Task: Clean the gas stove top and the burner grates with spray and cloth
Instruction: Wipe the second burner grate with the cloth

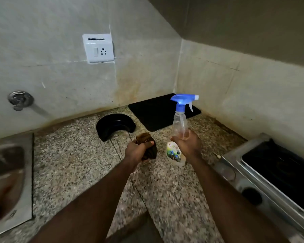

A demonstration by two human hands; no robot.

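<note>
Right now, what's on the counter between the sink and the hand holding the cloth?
Nothing: the head view shows only bare speckled counter from the sink to the left hand gripping the brown cloth.

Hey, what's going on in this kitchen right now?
A person stands at a granite counter, apparently getting ready to clean. The left hand grips a bunched brown cloth, and the right hand holds a clear spray bottle with a blue trigger above the counter. The gas stove sits off to the right. Neither cloth nor bottle touches it, so wiping does not seem to have started.
</note>
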